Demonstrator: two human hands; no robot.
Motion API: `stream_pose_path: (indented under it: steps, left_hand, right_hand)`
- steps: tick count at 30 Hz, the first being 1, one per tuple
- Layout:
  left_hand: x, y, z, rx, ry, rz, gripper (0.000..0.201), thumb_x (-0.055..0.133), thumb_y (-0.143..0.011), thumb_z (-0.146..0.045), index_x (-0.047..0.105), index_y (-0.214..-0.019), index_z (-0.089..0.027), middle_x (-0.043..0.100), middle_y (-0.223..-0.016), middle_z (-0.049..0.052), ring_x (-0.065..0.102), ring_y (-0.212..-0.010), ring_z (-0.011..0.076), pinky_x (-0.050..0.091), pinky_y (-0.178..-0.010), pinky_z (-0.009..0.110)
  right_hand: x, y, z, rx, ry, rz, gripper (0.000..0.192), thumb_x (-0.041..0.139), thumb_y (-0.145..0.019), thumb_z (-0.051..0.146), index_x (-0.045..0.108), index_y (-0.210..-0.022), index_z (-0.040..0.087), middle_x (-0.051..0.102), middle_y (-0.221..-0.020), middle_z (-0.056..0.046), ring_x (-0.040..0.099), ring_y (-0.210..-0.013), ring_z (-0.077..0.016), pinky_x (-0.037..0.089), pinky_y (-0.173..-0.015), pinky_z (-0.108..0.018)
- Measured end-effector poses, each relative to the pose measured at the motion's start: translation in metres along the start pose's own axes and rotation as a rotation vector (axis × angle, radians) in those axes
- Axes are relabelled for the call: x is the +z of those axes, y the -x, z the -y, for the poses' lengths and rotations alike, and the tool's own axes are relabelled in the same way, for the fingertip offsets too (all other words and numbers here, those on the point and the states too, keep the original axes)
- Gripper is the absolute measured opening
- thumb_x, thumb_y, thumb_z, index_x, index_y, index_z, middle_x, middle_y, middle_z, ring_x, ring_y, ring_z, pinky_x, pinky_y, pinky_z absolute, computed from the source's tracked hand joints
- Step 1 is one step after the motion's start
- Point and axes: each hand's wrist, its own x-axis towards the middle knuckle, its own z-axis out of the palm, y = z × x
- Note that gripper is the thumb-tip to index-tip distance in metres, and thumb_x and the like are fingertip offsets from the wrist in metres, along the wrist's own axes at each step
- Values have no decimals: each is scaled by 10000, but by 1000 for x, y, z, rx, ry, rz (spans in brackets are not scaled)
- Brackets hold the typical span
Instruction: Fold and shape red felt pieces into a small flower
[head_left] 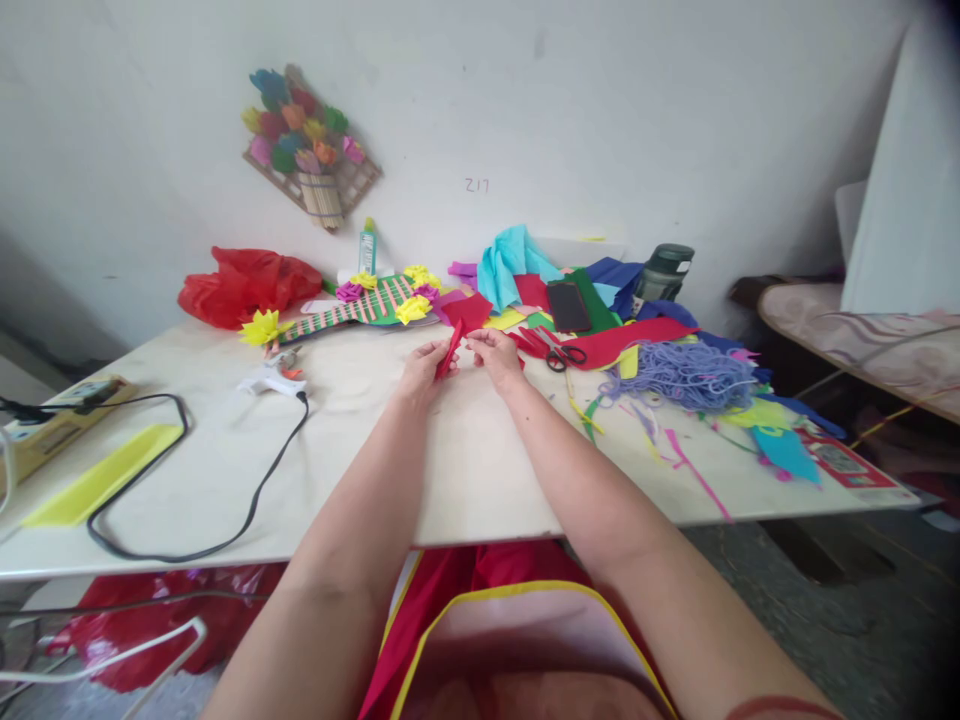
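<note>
Over the middle of the table my left hand [427,368] has its fingers closed round a small folded red piece [451,352], which looks like crepe paper or thin cloth. Close to its right side, my right hand [495,357] is pinched, thumb against fingertips. Whatever lies between those fingertips is too small to make out. Scissors with black handles [561,357] rest just right of my right hand, on a long red sheet [630,343]. Another red sheet [469,308] lies behind both hands.
At left lie a white glue gun [276,380] with a looping black cord, a yellow strip [105,475] and a power strip [71,405]. Behind are a decorated green piece with flowers [382,298] and a red bag [247,285]. Purple yarn [679,375], a phone [568,306] and scraps fill the right.
</note>
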Motion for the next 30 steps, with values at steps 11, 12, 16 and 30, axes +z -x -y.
stream_pose_path:
  steps: [11,12,16,30]
  left_hand:
    - [2,1,-1,-21,-19,65,214,716,-668,-278,563,-709,-134,505,-479,-25,351,-348,26,230,-343,147]
    - [2,1,-2,-19,-35,58,225,720,-663,-287,556,-696,-136,499,-472,-26,339,-344,24,202,-335,146]
    - [2,0,-1,21,-111,27,275,729,-649,-343,540,-655,-142,494,-461,-26,318,-337,21,151,-325,149]
    - [1,-2,2,147,-235,-27,310,733,-641,-390,556,-592,-141,509,-446,-19,346,-333,34,219,-340,179]
  right_hand:
    - [1,1,6,-41,-35,-94,134,528,-684,128,480,-792,190,552,-592,65,454,-448,-60,389,-482,-185]
    - [1,2,7,-48,-26,-102,125,517,-689,126,477,-786,193,548,-588,64,463,-455,-63,392,-484,-185]
    - [1,2,9,-46,-12,-89,84,500,-690,126,494,-746,188,553,-591,54,493,-491,-72,400,-491,-185]
    - [-1,0,6,38,-29,-123,76,534,-663,123,554,-726,160,573,-571,44,523,-505,-74,421,-497,-189]
